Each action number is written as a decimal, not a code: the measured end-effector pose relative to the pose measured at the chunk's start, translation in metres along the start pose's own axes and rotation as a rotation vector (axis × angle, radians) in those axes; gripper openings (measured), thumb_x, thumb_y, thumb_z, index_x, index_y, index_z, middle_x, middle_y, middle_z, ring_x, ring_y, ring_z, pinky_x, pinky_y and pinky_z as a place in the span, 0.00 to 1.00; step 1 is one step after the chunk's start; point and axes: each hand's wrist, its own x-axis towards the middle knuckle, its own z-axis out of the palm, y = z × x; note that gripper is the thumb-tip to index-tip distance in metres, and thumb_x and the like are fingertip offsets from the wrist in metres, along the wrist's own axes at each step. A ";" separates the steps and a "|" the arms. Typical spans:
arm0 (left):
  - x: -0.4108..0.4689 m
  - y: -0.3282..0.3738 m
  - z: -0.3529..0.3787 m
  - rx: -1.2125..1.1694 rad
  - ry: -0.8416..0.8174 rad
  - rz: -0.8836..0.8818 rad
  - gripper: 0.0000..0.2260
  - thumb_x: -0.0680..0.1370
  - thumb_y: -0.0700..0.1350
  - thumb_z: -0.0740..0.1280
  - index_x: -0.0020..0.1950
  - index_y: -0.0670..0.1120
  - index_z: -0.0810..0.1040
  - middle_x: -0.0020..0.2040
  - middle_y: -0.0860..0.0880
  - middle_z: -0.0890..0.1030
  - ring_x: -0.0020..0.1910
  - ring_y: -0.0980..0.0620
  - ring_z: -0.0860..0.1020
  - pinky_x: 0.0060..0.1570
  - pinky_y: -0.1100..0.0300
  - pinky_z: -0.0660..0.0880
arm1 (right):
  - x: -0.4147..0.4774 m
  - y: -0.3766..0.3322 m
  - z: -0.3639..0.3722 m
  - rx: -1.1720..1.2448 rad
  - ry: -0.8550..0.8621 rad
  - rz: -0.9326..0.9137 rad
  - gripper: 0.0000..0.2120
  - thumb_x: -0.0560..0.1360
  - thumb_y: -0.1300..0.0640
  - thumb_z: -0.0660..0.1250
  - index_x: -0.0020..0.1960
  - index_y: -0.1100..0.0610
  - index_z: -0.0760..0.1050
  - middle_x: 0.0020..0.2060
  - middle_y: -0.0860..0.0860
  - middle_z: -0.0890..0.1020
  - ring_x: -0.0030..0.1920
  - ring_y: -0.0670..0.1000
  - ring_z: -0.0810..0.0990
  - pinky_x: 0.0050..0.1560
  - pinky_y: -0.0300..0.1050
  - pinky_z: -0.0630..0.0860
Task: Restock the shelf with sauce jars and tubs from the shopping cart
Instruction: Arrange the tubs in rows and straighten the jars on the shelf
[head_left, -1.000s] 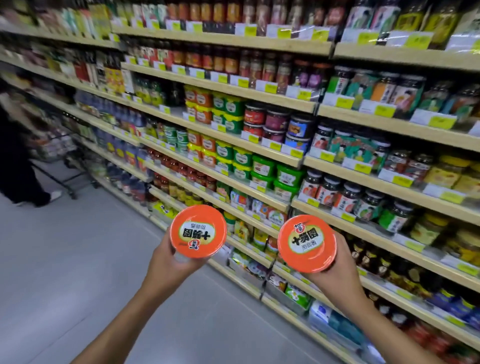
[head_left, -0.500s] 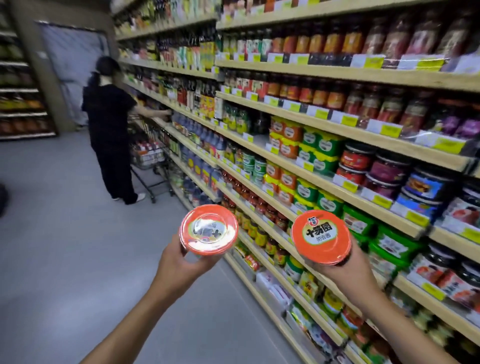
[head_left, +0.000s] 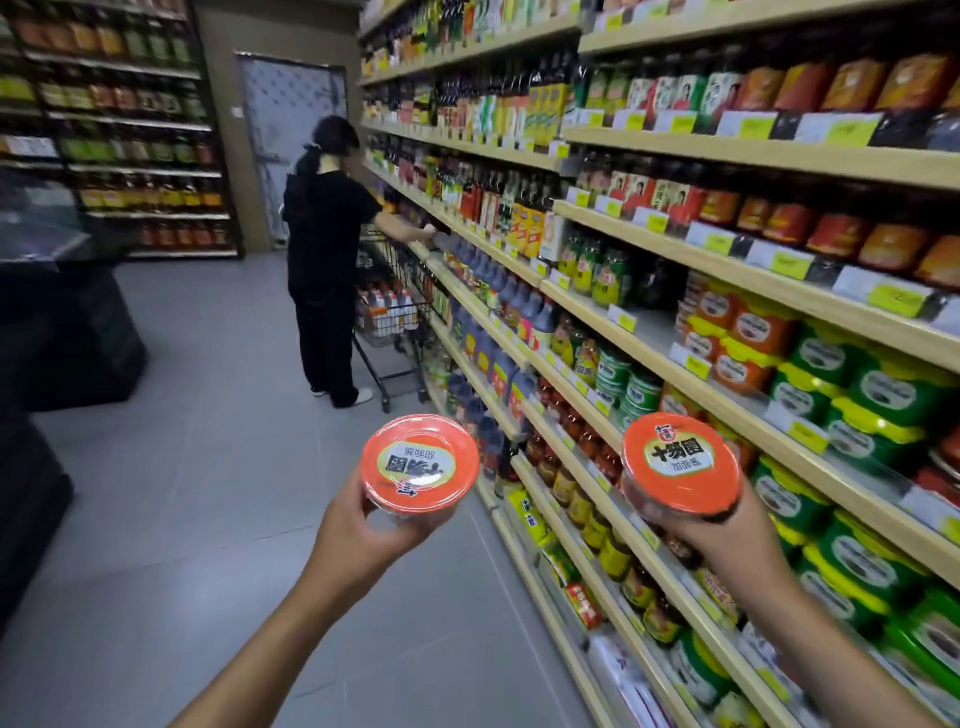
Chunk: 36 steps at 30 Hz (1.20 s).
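Two bare forearms; the left hand (head_left: 363, 530) and right hand (head_left: 722, 540) wear no gloves, rings, watches or visible sleeves.

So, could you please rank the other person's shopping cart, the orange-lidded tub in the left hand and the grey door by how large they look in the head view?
1. Grey door
2. Shopping cart
3. Orange-lidded tub

The cart and tub look close in size, and the tub sits far nearer the camera, so their order is unsure.

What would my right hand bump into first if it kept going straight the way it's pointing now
Probably the stacked green tubs behind the orange-lidded tub that your right hand holds, though depth is unclear.
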 end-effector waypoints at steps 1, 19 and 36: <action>0.014 -0.005 -0.005 -0.008 0.005 -0.004 0.30 0.63 0.56 0.85 0.60 0.58 0.77 0.53 0.62 0.84 0.55 0.60 0.82 0.50 0.64 0.77 | 0.014 -0.001 0.011 0.004 0.009 -0.001 0.40 0.55 0.51 0.85 0.65 0.50 0.75 0.55 0.47 0.84 0.55 0.46 0.82 0.52 0.43 0.77; 0.317 -0.076 0.000 -0.082 -0.379 0.006 0.37 0.57 0.62 0.81 0.63 0.59 0.75 0.56 0.60 0.84 0.55 0.60 0.82 0.53 0.61 0.77 | 0.202 0.010 0.130 0.064 0.325 0.137 0.39 0.58 0.48 0.83 0.66 0.46 0.74 0.55 0.44 0.83 0.55 0.48 0.81 0.52 0.48 0.78; 0.503 -0.083 0.185 -0.140 -0.669 0.087 0.37 0.56 0.67 0.82 0.62 0.60 0.75 0.55 0.62 0.83 0.55 0.60 0.81 0.53 0.61 0.77 | 0.353 0.037 0.075 0.071 0.545 0.192 0.39 0.56 0.48 0.82 0.66 0.48 0.74 0.56 0.46 0.83 0.56 0.50 0.82 0.50 0.46 0.78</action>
